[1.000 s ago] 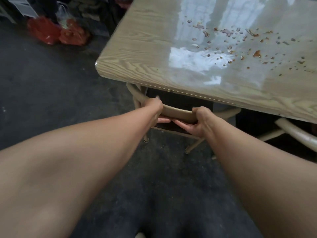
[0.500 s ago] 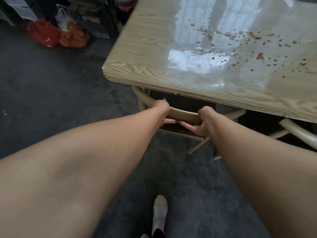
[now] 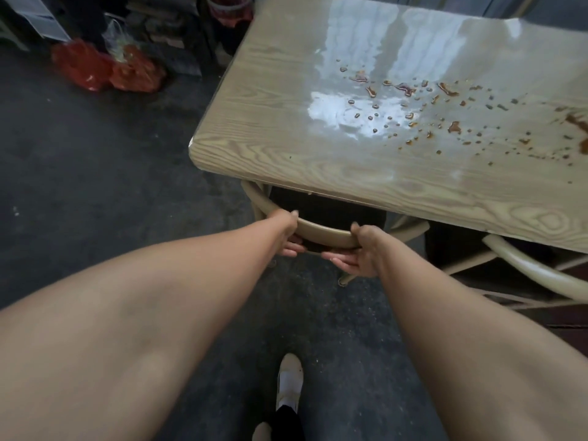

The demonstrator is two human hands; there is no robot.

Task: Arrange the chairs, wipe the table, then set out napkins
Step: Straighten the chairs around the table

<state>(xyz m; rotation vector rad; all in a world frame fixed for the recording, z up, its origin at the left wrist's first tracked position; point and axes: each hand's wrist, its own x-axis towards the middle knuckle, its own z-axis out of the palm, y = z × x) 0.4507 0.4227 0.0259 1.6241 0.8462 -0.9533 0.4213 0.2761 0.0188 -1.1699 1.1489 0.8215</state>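
A beige chair [image 3: 321, 231] with a curved backrest stands tucked under the near edge of a wood-grain table [image 3: 286, 160]. Only its top rail and parts of its legs show; the seat is hidden beneath the tabletop. My left hand [image 3: 288, 238] grips the rail's left part, fingers curled under it. My right hand [image 3: 359, 253] grips the rail's right part the same way. Brown liquid drops and smears [image 3: 410, 113] are scattered over the glossy tabletop.
A second beige chair [image 3: 534, 272] stands under the table at the right. Two red plastic bags [image 3: 108, 66] and dark clutter lie on the floor at the far left. The floor is dark concrete. My white shoe [image 3: 289, 381] is below the chair.
The chair and my hands have slid further under the table edge. My foot has stepped forward into view and I stand closer to the table.
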